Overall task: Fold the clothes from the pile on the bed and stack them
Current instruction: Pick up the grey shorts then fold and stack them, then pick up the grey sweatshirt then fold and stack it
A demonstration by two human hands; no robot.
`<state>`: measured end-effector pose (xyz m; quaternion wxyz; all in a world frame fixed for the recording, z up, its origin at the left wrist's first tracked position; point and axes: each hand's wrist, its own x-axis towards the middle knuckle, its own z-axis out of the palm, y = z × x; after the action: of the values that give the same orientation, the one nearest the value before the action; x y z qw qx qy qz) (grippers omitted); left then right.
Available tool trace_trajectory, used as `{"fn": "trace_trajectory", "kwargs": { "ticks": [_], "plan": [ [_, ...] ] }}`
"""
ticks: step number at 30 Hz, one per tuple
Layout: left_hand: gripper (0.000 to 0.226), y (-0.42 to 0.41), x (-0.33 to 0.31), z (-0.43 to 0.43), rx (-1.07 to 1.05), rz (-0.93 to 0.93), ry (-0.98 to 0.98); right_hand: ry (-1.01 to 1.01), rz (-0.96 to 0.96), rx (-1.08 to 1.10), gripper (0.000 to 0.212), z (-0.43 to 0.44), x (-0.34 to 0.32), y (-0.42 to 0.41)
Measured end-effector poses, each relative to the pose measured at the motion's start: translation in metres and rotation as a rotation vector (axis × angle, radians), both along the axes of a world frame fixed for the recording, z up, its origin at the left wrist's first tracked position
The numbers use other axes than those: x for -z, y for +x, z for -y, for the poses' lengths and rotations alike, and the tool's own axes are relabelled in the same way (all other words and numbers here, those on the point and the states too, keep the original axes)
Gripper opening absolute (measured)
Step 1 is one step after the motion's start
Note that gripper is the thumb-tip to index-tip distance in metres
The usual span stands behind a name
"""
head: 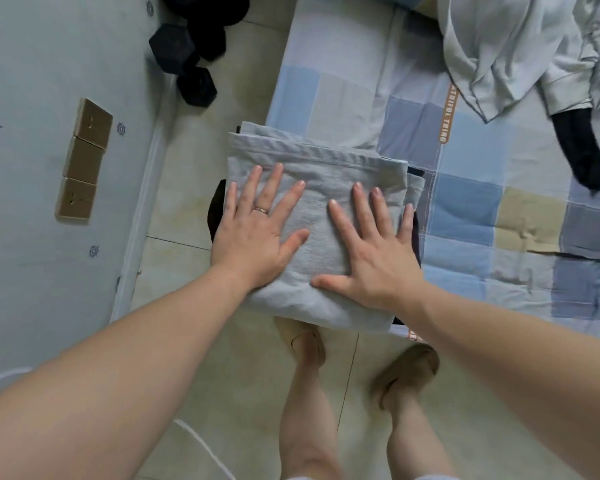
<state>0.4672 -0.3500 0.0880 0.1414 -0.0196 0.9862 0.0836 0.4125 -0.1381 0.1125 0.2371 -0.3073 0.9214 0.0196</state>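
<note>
A folded light grey garment [317,161] lies on top of a stack at the bed's near corner, with dark folded clothes [217,213] showing under its edges. My left hand [260,226] presses flat on its left half, fingers spread, a ring on one finger. On the right half my right hand [371,244] lies flat too, fingers straight. The unfolded pile [520,53] of pale grey-white clothes sits at the bed's far right, with a black garment [582,150] poking out beneath it.
The bed [482,202] has a checked blue, grey and beige sheet. Black dumbbells [191,53] lie on the tiled floor by the wall. Wall sockets [83,161] are at left. My legs and slippers [406,372] stand at the bed's edge.
</note>
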Motion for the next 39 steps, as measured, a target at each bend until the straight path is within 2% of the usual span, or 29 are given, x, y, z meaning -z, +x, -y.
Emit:
{"fn": "trace_trajectory", "kwargs": {
  "ticks": [8,14,17,20,23,31,34,39],
  "plan": [
    [0.08,-0.013,0.061,0.006,0.012,-0.072,-0.015,-0.076,-0.017,0.01,0.116,0.004,0.065,-0.012],
    [0.079,-0.012,0.052,-0.002,-0.009,0.003,-0.075,-0.046,0.021,0.015,0.112,0.003,0.06,-0.012],
    [0.078,-0.014,0.02,-0.013,-0.08,0.137,-0.075,0.034,0.086,0.002,0.108,0.002,0.031,-0.013],
    [0.077,-0.014,-0.027,-0.03,-0.212,0.326,0.101,0.097,0.222,-0.051,0.097,-0.01,-0.018,-0.014],
    [0.074,-0.009,-0.081,-0.051,-0.293,0.424,0.207,0.118,0.264,-0.08,0.087,-0.034,-0.08,-0.014],
    [0.072,-0.029,-0.195,-0.134,-0.399,0.274,0.414,0.063,0.157,0.065,0.081,-0.141,-0.214,-0.022],
    [0.071,-0.057,-0.224,-0.178,-0.337,0.188,0.444,0.034,0.104,0.163,0.081,-0.203,-0.243,-0.038],
    [0.072,-0.104,-0.26,-0.274,-0.206,0.061,0.386,-0.002,-0.003,0.216,0.082,-0.313,-0.268,-0.072]
  ]
}}
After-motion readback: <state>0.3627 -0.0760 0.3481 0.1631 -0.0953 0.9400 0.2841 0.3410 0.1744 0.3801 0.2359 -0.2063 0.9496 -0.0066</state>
